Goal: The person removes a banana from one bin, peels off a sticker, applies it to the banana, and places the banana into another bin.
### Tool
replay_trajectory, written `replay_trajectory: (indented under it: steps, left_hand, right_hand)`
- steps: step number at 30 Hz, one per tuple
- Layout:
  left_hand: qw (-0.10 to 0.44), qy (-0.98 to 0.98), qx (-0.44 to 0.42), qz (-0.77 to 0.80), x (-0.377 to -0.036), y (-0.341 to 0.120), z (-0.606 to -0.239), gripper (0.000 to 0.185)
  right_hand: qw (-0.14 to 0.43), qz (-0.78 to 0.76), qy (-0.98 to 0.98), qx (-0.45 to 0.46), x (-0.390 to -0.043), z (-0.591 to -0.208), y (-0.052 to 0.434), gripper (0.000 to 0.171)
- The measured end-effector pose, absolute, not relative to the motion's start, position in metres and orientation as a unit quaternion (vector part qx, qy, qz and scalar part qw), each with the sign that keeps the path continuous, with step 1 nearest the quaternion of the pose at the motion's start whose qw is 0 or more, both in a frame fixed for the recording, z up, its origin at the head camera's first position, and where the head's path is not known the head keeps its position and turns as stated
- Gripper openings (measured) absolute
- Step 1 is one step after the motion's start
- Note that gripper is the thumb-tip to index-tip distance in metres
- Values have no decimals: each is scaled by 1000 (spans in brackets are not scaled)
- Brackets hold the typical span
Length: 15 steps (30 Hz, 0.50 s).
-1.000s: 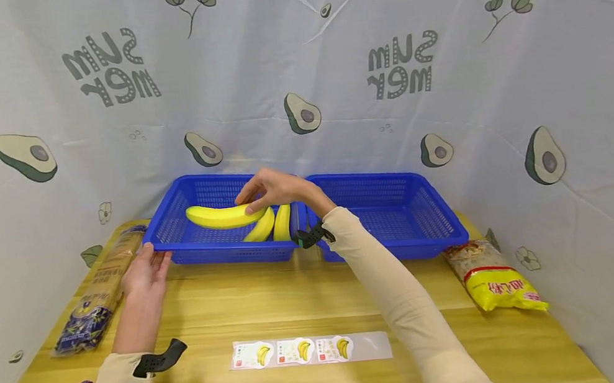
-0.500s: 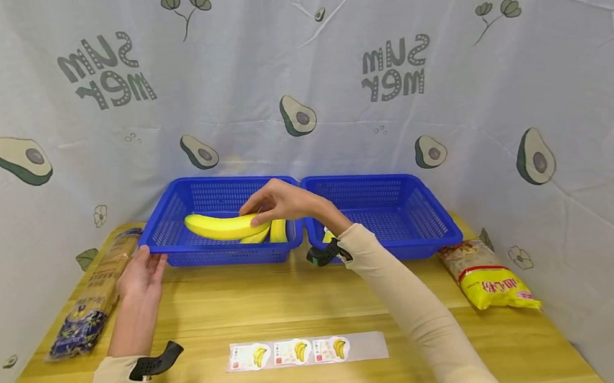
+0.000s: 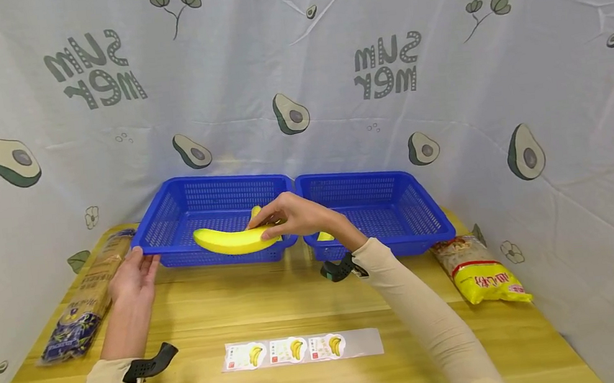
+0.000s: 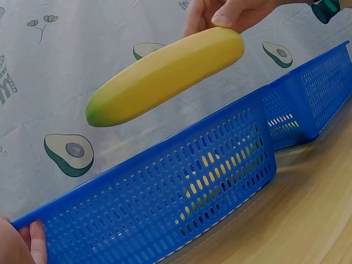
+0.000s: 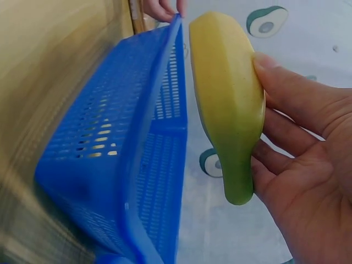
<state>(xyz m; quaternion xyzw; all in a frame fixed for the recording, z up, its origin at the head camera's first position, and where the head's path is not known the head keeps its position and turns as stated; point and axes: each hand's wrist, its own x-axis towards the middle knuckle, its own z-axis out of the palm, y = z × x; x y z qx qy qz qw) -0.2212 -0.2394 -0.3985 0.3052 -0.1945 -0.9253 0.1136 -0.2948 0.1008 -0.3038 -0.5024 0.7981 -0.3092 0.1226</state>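
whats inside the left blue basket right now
At least one banana lies inside the left blue basket, its yellow showing through the mesh wall. The held banana and right hand hide that spot, so the count is unclear.

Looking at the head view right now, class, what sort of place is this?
Probably a staged tabletop set rather than a real kitchen: a wooden table walled in by an avocado-print cloth backdrop, with two blue baskets and a strip of banana stickers laid out.

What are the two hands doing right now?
Left hand: open, fingers resting on the corner of the left blue basket.
Right hand: closed around a banana, held over that basket's front rim.
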Motion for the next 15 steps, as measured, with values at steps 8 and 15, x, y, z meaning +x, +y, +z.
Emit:
replay_trajectory:
  steps: [8, 15]
  left_hand:
    - [123, -208, 305, -921, -221, -238, -399, 21]
    - [124, -209, 305, -921, -220, -239, -400, 15]
  right_hand:
    - [120, -332, 787, -507, -281, -319, 117, 33]
    - [121, -345, 780, -509, -269, -333, 128, 32]
